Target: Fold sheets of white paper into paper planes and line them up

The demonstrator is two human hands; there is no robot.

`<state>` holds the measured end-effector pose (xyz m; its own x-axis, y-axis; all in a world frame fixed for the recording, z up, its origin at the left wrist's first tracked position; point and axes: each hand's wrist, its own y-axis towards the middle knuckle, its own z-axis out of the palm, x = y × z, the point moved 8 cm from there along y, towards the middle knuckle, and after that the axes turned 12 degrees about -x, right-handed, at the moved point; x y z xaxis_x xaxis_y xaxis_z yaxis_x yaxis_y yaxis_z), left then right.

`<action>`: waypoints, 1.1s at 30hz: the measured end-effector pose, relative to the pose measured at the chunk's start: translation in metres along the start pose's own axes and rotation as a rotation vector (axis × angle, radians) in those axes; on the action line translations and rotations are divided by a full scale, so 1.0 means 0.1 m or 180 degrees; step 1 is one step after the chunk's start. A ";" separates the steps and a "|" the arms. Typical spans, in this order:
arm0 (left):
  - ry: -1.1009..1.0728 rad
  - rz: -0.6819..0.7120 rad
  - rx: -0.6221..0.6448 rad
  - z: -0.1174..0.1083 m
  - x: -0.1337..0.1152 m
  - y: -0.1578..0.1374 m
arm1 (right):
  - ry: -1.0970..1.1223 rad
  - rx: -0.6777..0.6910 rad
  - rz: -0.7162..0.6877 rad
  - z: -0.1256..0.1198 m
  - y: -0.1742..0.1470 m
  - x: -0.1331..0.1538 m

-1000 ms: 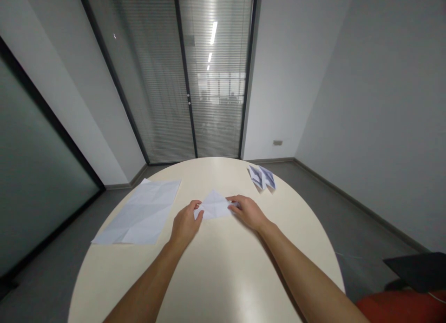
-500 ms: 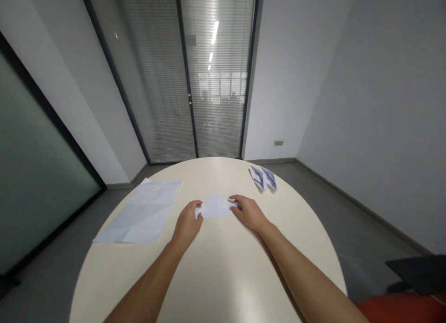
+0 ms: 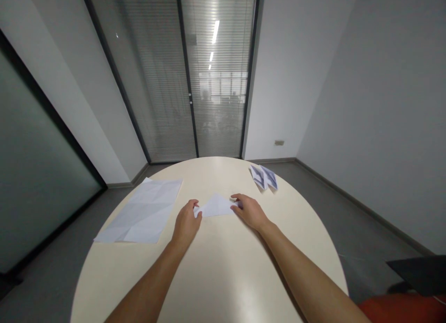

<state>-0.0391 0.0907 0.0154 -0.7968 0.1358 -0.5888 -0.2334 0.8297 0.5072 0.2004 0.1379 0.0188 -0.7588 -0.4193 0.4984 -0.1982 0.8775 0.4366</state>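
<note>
A small white folded paper [image 3: 218,206], peaked in the middle like a flat triangle, lies on the table between my two hands. My left hand [image 3: 187,220] is at its left corner, with the paper's tip between thumb and fingers. On the opposite side my right hand [image 3: 248,210] grips the right corner, its fingers curled over and partly hiding that end. The underside of the paper is out of sight.
The round cream table [image 3: 216,267] fills the lower middle. Large creased white sheets [image 3: 142,211] lie at its left edge. Two folded paper pieces [image 3: 264,177] with dark print rest at the far right. A red and black chair [image 3: 411,290] stands at lower right.
My left hand has shifted slightly left at the paper's corner, and its fingertips look a little further apart. My right hand and the other papers have hardly moved.
</note>
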 end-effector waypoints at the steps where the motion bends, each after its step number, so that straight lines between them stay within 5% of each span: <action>1: 0.0106 -0.0009 0.0027 -0.01 0.00 0.00 | -0.0001 -0.0008 -0.0008 0.00 0.00 0.00; 33: 0.1874 0.0620 0.0750 -0.07 -0.38 -0.09 | -0.0524 0.0245 -0.0220 -0.10 -0.03 0.20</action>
<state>-0.0101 0.0745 0.0376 -0.9992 0.0321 -0.0241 0.0205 0.9252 0.3790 0.1920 0.1244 0.0351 -0.8317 -0.4412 0.3371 -0.2955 0.8657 0.4039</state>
